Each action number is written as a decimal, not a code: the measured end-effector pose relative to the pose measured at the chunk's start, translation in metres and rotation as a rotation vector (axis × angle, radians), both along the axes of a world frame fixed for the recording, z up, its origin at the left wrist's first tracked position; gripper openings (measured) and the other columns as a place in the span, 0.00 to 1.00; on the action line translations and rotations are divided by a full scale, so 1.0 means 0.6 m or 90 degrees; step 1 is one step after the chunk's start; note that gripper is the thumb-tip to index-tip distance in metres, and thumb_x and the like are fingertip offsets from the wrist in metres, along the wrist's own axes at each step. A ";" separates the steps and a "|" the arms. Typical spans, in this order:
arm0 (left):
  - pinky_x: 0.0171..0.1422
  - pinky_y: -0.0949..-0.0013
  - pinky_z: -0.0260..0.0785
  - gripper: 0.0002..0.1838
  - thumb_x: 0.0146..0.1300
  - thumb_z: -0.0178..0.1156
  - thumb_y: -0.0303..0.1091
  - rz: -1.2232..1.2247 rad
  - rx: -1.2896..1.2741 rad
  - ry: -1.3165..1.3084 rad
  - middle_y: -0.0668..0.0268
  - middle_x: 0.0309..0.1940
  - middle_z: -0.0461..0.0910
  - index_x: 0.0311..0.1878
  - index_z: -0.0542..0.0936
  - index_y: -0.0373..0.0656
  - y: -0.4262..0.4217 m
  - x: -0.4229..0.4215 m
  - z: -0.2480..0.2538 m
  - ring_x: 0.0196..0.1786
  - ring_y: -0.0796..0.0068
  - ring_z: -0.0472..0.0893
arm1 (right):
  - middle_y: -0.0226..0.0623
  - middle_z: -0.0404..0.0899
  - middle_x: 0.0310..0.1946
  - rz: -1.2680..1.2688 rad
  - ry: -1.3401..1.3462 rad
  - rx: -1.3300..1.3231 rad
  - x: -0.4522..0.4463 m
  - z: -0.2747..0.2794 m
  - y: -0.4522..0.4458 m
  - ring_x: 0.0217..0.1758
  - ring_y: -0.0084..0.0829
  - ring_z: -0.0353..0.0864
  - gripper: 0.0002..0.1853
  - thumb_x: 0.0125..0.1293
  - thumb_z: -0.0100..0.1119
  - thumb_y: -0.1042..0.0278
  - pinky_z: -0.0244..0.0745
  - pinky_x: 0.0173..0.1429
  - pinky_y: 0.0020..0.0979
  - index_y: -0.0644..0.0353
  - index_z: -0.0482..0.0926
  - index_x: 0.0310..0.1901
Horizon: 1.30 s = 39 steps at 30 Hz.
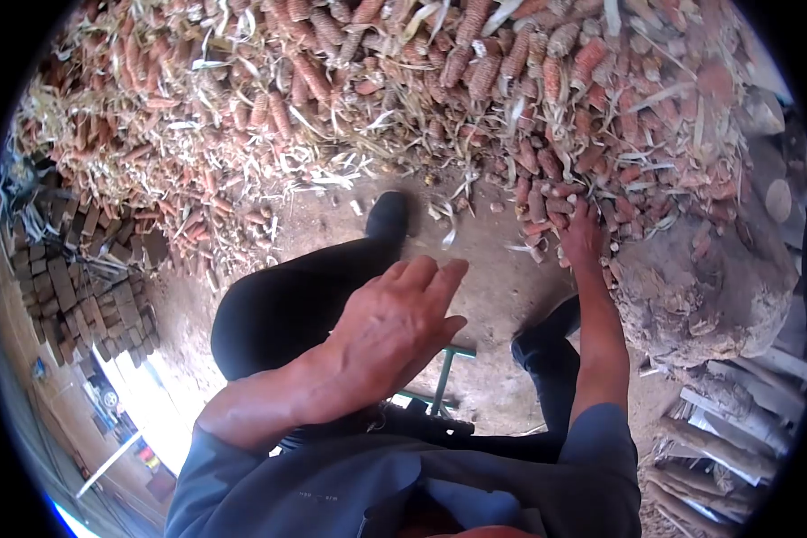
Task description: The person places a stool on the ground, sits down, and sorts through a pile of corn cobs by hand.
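Note:
My left hand [403, 314] is raised over my lap, its thumb and index finger apart and the other fingers partly bent. Nothing shows in it. To the right, my right hand [583, 235] reaches down to the near edge of a pile of corn cobs [484, 72]. Its fingers look spread and touch the reddish cobs [538, 204] there; whether any cob is gripped is hard to make out. Dry pale husks [332, 170] are mixed through the pile.
A large rough stump-like block [708, 287] stands right of my right arm. Beyond it lie stacked logs [717, 448]. Stacked bricks or wooden blocks [72, 287] are at the left. My shoes [388, 215] rest on a dirt floor [475, 260]. A green metal frame [442, 381] shows between my legs.

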<state>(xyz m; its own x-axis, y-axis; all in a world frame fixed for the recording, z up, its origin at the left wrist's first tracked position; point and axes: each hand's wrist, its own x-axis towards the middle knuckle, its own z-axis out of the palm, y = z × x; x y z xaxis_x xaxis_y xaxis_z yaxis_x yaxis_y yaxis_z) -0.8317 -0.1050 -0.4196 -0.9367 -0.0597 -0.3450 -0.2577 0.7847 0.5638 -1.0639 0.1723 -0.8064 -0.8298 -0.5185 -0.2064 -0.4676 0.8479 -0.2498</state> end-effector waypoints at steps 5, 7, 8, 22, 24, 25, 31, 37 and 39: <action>0.55 0.57 0.79 0.31 0.66 0.69 0.39 -0.005 -0.034 -0.012 0.55 0.47 0.79 0.69 0.73 0.38 0.012 0.006 -0.012 0.51 0.53 0.82 | 0.62 0.75 0.59 -0.057 -0.059 -0.062 0.019 0.032 -0.016 0.63 0.63 0.79 0.38 0.66 0.72 0.47 0.77 0.63 0.54 0.61 0.67 0.69; 0.55 0.56 0.79 0.31 0.66 0.68 0.40 0.009 -0.031 -0.012 0.55 0.47 0.79 0.69 0.73 0.38 0.021 0.005 -0.018 0.52 0.54 0.83 | 0.63 0.76 0.58 -0.048 -0.035 -0.099 0.018 0.007 0.015 0.62 0.63 0.79 0.38 0.65 0.73 0.50 0.77 0.64 0.53 0.64 0.68 0.68; 0.55 0.56 0.79 0.31 0.67 0.68 0.41 0.007 -0.021 -0.013 0.55 0.47 0.79 0.69 0.73 0.38 0.024 0.006 -0.020 0.52 0.54 0.83 | 0.63 0.76 0.59 -0.063 -0.022 -0.124 0.021 0.000 0.021 0.63 0.63 0.78 0.37 0.65 0.74 0.54 0.76 0.65 0.52 0.66 0.68 0.67; 0.53 0.51 0.79 0.27 0.65 0.68 0.37 -0.046 0.027 0.159 0.48 0.51 0.81 0.64 0.76 0.36 0.040 -0.018 -0.021 0.51 0.45 0.83 | 0.30 0.82 0.32 -0.307 -0.476 -0.641 0.212 0.170 -0.025 0.31 0.26 0.83 0.07 0.79 0.61 0.59 0.77 0.31 0.28 0.52 0.80 0.44; 0.53 0.49 0.78 0.27 0.64 0.69 0.37 -0.018 -0.004 0.168 0.47 0.49 0.82 0.64 0.76 0.37 0.037 -0.009 -0.018 0.52 0.42 0.83 | 0.37 0.84 0.27 -0.408 -0.676 -0.730 0.273 0.181 -0.065 0.25 0.30 0.84 0.07 0.73 0.67 0.70 0.77 0.25 0.31 0.59 0.81 0.36; 0.52 0.50 0.79 0.27 0.64 0.70 0.38 -0.028 -0.036 0.157 0.47 0.49 0.82 0.64 0.76 0.39 0.037 -0.007 -0.015 0.52 0.44 0.84 | 0.37 0.84 0.24 -0.431 -0.727 -0.761 0.294 0.157 -0.082 0.23 0.28 0.84 0.10 0.72 0.65 0.71 0.77 0.26 0.31 0.60 0.80 0.31; 0.49 0.49 0.80 0.27 0.65 0.70 0.39 -0.039 -0.049 0.205 0.46 0.46 0.83 0.63 0.76 0.39 0.020 -0.001 -0.034 0.48 0.44 0.86 | 0.35 0.80 0.25 -0.426 -0.815 -0.683 0.251 0.249 -0.091 0.24 0.29 0.79 0.09 0.75 0.57 0.67 0.75 0.29 0.31 0.59 0.79 0.35; 0.44 0.47 0.80 0.27 0.64 0.70 0.40 -0.050 -0.041 0.307 0.44 0.42 0.83 0.62 0.76 0.37 0.010 -0.001 -0.051 0.41 0.42 0.86 | 0.53 0.78 0.62 0.072 -0.466 -1.184 -0.313 0.812 -0.060 0.53 0.37 0.85 0.28 0.82 0.49 0.43 0.87 0.53 0.40 0.62 0.72 0.66; 0.43 0.46 0.80 0.27 0.64 0.70 0.40 -0.053 -0.044 0.333 0.44 0.42 0.83 0.62 0.76 0.36 0.002 -0.012 -0.051 0.40 0.42 0.86 | 0.54 0.73 0.68 -0.327 -0.277 -1.209 -0.274 0.992 -0.083 0.55 0.41 0.85 0.34 0.79 0.57 0.44 0.89 0.53 0.41 0.63 0.66 0.72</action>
<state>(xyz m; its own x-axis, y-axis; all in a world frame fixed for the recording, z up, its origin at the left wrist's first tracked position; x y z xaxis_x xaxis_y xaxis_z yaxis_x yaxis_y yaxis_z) -0.8389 -0.1040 -0.4504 -0.9851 0.0157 0.1715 0.1084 0.8301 0.5470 -1.2283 0.1225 -0.2110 -0.9983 -0.0534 0.0229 0.0116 -0.5685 -0.8226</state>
